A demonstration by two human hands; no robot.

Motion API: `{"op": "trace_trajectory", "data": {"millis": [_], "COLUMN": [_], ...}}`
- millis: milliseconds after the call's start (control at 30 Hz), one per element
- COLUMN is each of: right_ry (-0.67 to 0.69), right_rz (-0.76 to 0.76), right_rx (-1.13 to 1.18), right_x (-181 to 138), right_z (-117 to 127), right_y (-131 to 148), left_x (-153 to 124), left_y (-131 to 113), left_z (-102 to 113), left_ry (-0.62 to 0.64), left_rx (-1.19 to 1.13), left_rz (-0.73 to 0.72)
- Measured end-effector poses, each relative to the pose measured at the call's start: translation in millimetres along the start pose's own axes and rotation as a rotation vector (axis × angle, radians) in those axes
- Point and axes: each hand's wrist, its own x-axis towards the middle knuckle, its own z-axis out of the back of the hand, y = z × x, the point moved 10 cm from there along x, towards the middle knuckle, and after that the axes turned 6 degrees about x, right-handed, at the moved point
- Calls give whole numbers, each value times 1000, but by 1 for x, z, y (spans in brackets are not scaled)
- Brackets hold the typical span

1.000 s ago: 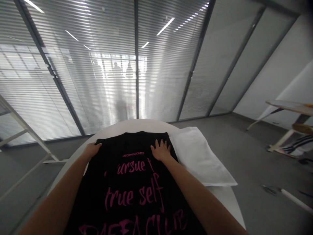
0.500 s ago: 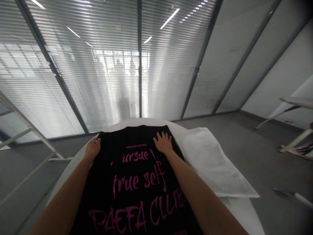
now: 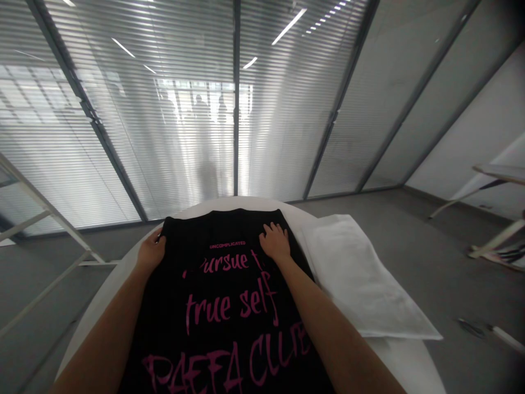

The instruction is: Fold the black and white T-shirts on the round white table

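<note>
A black T-shirt (image 3: 229, 284) with pink lettering lies spread over a white, round-ended surface (image 3: 102, 306). Its sides look folded in, as some letters are cut off at the edges. My left hand (image 3: 151, 249) is closed on the shirt's left edge near the top corner, thumb and fingers pinching the cloth. Near the upper right corner, my right hand (image 3: 275, 242) rests on the shirt with its fingers apart and slightly bent. The lower part of the shirt runs out of view between my forearms.
A folded white cloth (image 3: 356, 273) lies right of the shirt, overhanging the edge. White metal framing (image 3: 49, 208) stands at left. Blinds behind glass panels (image 3: 197, 137) rise beyond the far end. At right are a wooden-edged stand (image 3: 498, 174) and a dark object (image 3: 471, 327) on the floor.
My left hand has shifted slightly left with the shirt's edge, and the upper left corner has moved up and outward a little. My right hand's fingers are a bit more bent.
</note>
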Motion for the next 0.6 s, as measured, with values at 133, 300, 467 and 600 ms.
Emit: {"op": "trace_trajectory", "data": {"millis": [133,300,467,600], "right_ry": [65,151,139,19], "right_rz": [-25,-44,-27,-47], "right_rx": [-14,-36,-2,4], "right_x": [5,17,30,34], "right_z": [-8,-15,-14,2], "right_y": [-4,-8,-7,-9], "left_x": [0,2,3,-2], "left_y": [-2,-4,-8,-12], "left_z": [-1,-2,-3,-1], "left_ry": [-15,-14,-15,-8], "left_rx": [48,83,105,99], "left_rz": [-27,-9,24,32]}}
